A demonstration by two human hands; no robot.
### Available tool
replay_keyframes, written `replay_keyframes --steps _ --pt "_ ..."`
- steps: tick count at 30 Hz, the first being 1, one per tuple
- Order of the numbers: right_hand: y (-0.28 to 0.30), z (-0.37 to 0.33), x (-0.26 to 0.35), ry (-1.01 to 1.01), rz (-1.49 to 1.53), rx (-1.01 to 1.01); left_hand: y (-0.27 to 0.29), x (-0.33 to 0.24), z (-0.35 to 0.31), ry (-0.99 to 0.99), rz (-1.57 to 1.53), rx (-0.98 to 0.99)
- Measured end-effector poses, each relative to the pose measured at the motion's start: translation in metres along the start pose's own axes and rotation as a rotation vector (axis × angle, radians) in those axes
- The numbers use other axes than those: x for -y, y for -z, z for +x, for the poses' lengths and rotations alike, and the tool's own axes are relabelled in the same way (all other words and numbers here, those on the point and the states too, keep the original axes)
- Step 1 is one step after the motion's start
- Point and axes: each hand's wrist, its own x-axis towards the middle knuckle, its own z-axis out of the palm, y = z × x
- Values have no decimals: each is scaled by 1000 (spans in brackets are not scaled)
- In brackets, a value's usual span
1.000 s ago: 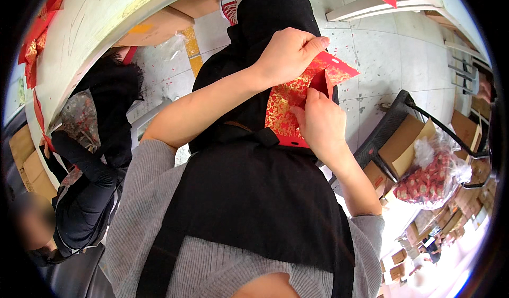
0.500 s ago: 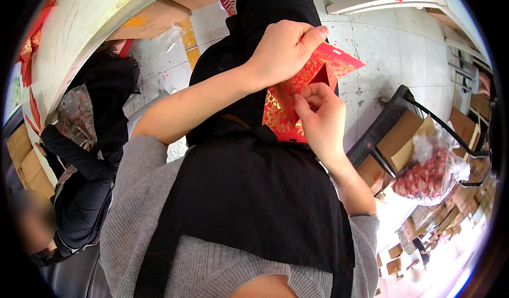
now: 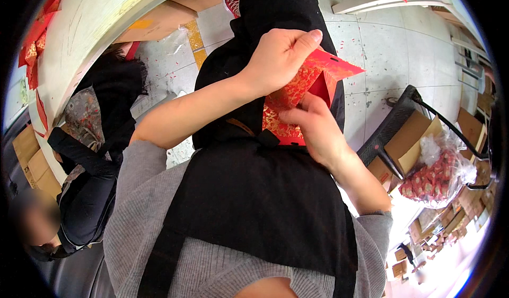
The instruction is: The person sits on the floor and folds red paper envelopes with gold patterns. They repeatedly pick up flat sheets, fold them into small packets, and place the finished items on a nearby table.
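Observation:
Over my lap is a folded red card piece [image 3: 305,81] with a gold floral pattern, slots near its edges and a pointed corner sticking out to the right. My left hand [image 3: 281,59] is closed on its far left edge, thumb lying along the top. Lower down, my right hand [image 3: 318,128] pinches the card near its middle, beside an opening between the folds. Some of its fingertips are hidden inside that fold. A black apron [image 3: 260,202] covers my front and the dark cloth under the card.
To the left, a person in dark clothes [image 3: 87,181] sits beside a pale table [image 3: 106,16] with red-gold pieces at its edge. Cardboard boxes [image 3: 154,24] lie beneath it. At right stand a black-framed cart [image 3: 389,120], an open carton [image 3: 411,141] and a clear bag of red items [image 3: 437,176].
My right hand has turned, and its fingers have slid further into the fold. The card's opening is wider and its pointed corner has tilted slightly. The left hand keeps its hold.

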Motion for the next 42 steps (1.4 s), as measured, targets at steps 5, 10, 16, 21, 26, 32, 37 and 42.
replay_keyframes --steps 5,10,16,21,26,32,37,42 --pt "16 -8 -13 92 -418 252 7 1 -10 -16 -97 145" --pt "12 -20 4 467 -1155 181 18 7 -29 -144 -55 325" --pt "28 -26 14 510 -2092 77 17 19 -36 -225 61 305" --pt "40 -6 13 614 -2015 236 16 14 -21 -148 110 221" --pt "32 -11 27 564 -1776 369 30 31 4 206 -243 188" --pt "29 -25 18 374 -1552 137 24 18 4 43 214 191" --pt "24 -20 16 139 -685 38 19 0 2 42 259 107" --pt "18 -10 19 -87 260 99 18 8 1 60 124 45"
